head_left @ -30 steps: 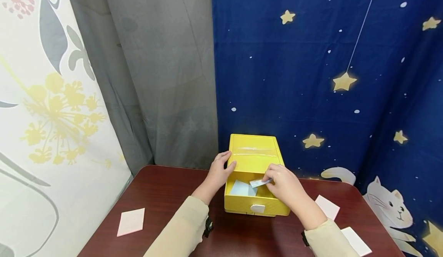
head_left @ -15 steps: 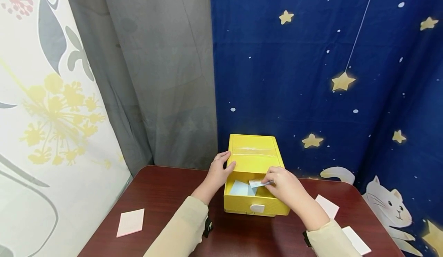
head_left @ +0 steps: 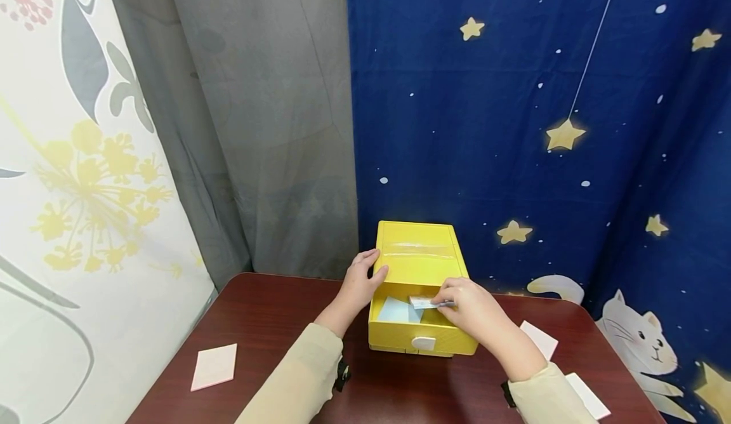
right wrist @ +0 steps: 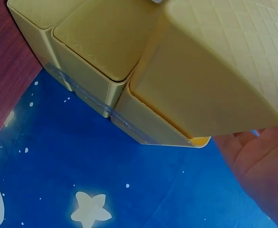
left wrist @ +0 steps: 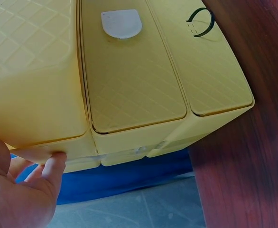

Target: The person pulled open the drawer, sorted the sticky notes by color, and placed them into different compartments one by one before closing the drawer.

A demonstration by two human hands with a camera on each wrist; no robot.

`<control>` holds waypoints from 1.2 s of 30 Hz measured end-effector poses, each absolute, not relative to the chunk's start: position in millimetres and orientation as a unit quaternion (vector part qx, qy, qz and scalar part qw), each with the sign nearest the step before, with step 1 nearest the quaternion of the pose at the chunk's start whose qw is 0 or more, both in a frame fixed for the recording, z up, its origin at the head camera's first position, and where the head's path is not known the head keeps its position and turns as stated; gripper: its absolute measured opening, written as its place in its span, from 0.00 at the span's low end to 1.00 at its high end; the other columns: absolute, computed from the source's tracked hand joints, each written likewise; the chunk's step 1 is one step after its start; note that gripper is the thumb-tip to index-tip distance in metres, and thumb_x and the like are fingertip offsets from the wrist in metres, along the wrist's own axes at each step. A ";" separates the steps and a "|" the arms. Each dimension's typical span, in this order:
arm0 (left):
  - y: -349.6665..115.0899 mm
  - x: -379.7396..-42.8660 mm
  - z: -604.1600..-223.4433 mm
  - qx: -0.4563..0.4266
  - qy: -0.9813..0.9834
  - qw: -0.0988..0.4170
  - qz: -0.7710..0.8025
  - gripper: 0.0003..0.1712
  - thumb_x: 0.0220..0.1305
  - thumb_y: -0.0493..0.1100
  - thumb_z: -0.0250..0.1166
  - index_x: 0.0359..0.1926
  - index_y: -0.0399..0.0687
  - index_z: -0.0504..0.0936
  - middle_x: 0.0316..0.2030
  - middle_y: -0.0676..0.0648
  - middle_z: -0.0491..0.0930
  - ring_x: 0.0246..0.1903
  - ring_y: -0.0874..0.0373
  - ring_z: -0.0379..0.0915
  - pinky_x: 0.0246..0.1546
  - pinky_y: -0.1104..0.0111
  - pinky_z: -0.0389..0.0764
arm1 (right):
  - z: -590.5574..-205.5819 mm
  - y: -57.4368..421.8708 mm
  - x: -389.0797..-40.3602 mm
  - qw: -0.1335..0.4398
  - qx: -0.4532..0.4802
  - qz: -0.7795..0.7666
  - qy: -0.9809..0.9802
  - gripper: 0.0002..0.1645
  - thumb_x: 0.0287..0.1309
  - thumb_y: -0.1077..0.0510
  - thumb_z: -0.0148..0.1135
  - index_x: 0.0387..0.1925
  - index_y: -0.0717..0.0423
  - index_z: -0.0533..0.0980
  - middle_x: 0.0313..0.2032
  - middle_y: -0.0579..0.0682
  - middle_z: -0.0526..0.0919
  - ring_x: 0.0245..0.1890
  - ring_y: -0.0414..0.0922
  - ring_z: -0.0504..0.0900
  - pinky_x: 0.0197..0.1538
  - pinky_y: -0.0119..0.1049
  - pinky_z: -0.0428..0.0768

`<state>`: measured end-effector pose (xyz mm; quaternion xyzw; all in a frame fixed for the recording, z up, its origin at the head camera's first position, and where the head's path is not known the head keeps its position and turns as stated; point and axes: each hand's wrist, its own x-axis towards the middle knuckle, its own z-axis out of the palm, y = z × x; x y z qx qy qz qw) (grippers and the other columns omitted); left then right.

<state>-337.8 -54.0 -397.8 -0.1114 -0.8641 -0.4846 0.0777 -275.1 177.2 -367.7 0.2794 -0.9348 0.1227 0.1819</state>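
Observation:
A yellow drawer cabinet stands on the table with its top drawer pulled out. My left hand rests against the cabinet's left side, fingers along the upper edge and thumb near the front corner. In the left wrist view the thumb touches the yellow side wall. Over the drawer's inside, my right hand pinches a pale blue-white sticky note pad by its right end. Beneath it a light blue sticky note pad lies on the drawer floor. In the right wrist view the drawer hides my right fingertips.
A pale pink pad lies at the table's left. Two more pale pads, one farther back and one nearer, lie beyond my right forearm. Lower drawers are closed. Grey and blue curtains hang behind the table.
The pad in my right hand has tilted slightly, its left end shifting a little left over the drawer. My left hand stays on the cabinet.

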 end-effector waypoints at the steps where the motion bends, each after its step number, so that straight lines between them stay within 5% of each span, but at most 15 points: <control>1: -54.0 -338.0 -397.9 -0.110 -0.865 0.077 -0.484 0.32 0.68 0.51 0.57 0.68 0.43 0.64 0.67 0.47 0.62 0.68 0.49 0.57 0.66 0.56 0.63 | -367.6 177.2 -275.1 0.182 0.278 0.124 -0.935 0.08 0.45 0.61 0.72 0.29 0.46 0.86 0.29 0.37 0.79 0.31 0.37 0.75 0.38 0.34 0.78; 11: -53.3 -339.1 -398.1 -0.112 -0.864 0.074 -0.486 0.33 0.68 0.52 0.57 0.69 0.44 0.63 0.68 0.45 0.60 0.68 0.49 0.56 0.66 0.56 0.63 | -366.3 176.6 -268.7 0.252 0.263 0.118 -0.924 0.09 0.48 0.56 0.72 0.35 0.46 0.84 0.33 0.39 0.81 0.37 0.41 0.77 0.43 0.39 0.79; 18: -52.4 -338.8 -398.4 -0.115 -0.862 0.076 -0.489 0.33 0.68 0.51 0.57 0.69 0.43 0.63 0.68 0.46 0.61 0.68 0.49 0.56 0.66 0.56 0.63 | -370.9 175.4 -256.5 0.357 0.299 0.146 -0.873 0.14 0.46 0.54 0.73 0.38 0.47 0.84 0.35 0.41 0.80 0.37 0.41 0.75 0.40 0.37 0.78; 27: -52.3 -339.1 -399.5 -0.113 -0.860 0.078 -0.492 0.33 0.68 0.52 0.57 0.69 0.44 0.63 0.68 0.47 0.60 0.68 0.50 0.56 0.66 0.56 0.63 | -398.9 169.9 -231.6 0.492 0.356 0.167 -0.776 0.21 0.65 0.41 0.53 0.34 0.52 0.81 0.34 0.48 0.77 0.32 0.45 0.73 0.33 0.39 0.70; 36: -54.2 -338.4 -400.3 -0.114 -0.859 0.076 -0.494 0.33 0.68 0.51 0.57 0.69 0.43 0.63 0.69 0.44 0.60 0.69 0.49 0.55 0.66 0.55 0.62 | -432.8 160.4 -217.3 0.491 0.377 0.151 -0.771 0.20 0.67 0.45 0.52 0.36 0.54 0.82 0.35 0.47 0.78 0.33 0.45 0.74 0.35 0.37 0.72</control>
